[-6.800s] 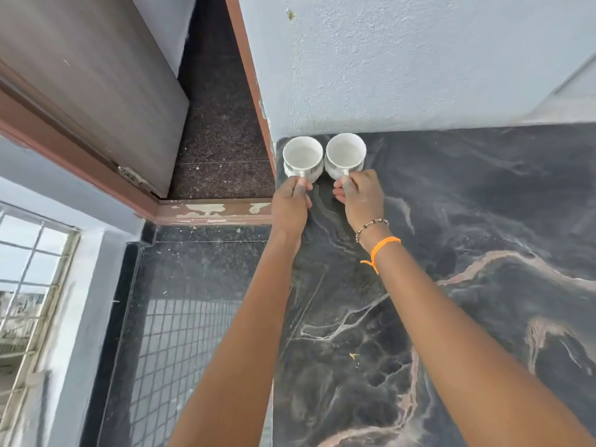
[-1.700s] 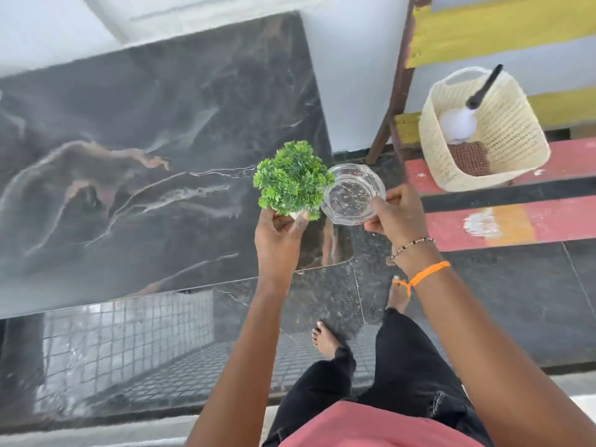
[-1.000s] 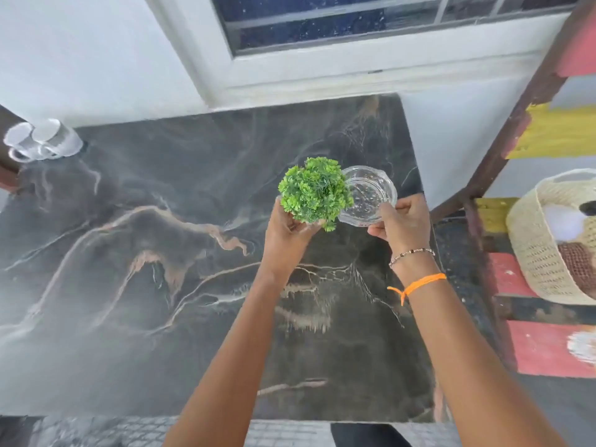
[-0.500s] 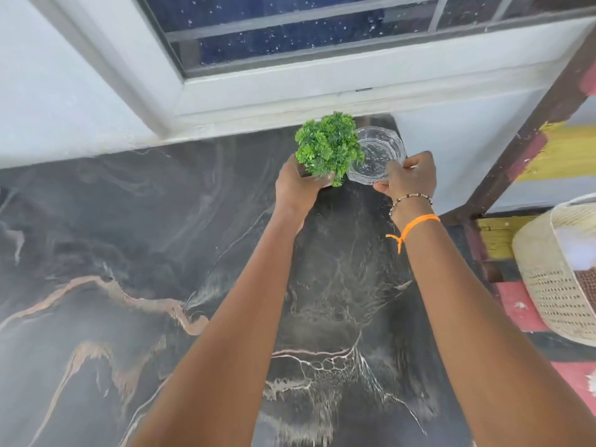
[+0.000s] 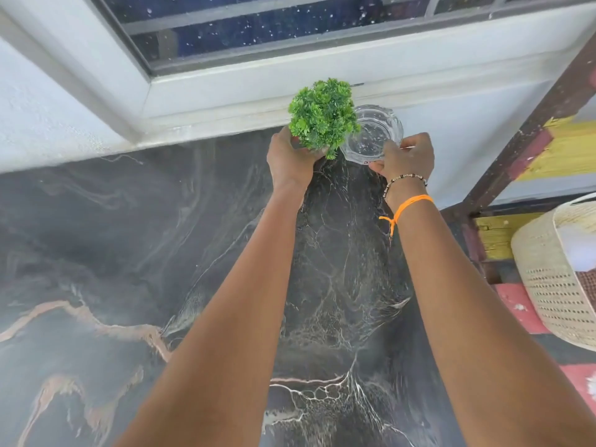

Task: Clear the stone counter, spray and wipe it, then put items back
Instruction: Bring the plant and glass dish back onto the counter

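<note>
The left hand (image 5: 290,159) is curled round the base of a small green plant (image 5: 323,115), holding it at the far edge of the stone counter (image 5: 135,259), at about 12 o'clock in the view. Just beside it at 1 o'clock, the right hand (image 5: 407,158) pinches the near rim of a clear glass dish (image 5: 374,134), thumb below and fingers over the edge; the foliage overlaps the dish's left side. Whether either thing already rests on the stone cannot be told. Both forearms stretch over the counter from 6 o'clock, and the right wrist wears a bead bracelet (image 5: 405,179) and an orange thread (image 5: 407,204). At 3 o'clock a cream woven basket (image 5: 548,279) sits on a red and yellow painted rack (image 5: 512,304), apart from the counter. The stone is dark, with white and tan veins. Behind it, from 10 to 1 o'clock, runs a white window frame (image 5: 225,88) with speckled dark glass.
</note>
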Available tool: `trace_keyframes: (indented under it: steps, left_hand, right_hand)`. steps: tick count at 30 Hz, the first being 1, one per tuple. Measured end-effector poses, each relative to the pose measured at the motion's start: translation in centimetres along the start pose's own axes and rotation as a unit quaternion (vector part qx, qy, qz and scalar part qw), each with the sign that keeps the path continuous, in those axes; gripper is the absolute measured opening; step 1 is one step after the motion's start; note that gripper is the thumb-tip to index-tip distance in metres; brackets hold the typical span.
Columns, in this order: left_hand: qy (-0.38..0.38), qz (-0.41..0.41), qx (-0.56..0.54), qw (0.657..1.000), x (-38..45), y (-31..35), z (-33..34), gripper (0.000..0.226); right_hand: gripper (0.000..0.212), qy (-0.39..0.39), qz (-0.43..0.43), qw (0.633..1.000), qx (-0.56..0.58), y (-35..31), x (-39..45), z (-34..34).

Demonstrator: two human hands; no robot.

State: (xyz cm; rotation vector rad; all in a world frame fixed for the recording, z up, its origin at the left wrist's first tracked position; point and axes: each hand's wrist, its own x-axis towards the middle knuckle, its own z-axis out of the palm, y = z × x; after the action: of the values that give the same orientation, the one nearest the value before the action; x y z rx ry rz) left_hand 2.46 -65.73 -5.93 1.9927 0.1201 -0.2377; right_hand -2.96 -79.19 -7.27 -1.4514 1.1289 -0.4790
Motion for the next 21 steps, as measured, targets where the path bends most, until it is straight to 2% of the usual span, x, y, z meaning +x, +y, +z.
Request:
trace_keyframes:
  steps: [6, 12, 21]
  left_hand:
    - [-0.016, -0.010, -0.033, 0.999, 0.39, -0.64, 0.28, 0.046]
    - [0.008, 0.011, -0.013, 1.000, 0.25, -0.94, 0.55, 0.026]
    - [0.022, -0.002, -0.009, 1.000, -0.35, -1.09, 0.52, 0.016]
  right_hand:
    - [0.021, -0.022, 0.017, 0.999, 0.046, 0.00, 0.10, 0.02]
    - [0.019, -0.042, 0.025, 0.996, 0.070, 0.13, 0.24, -0.08]
    - [0.018, -0.071, 0.042, 0.995, 0.065, 0.16, 0.14, -0.49]
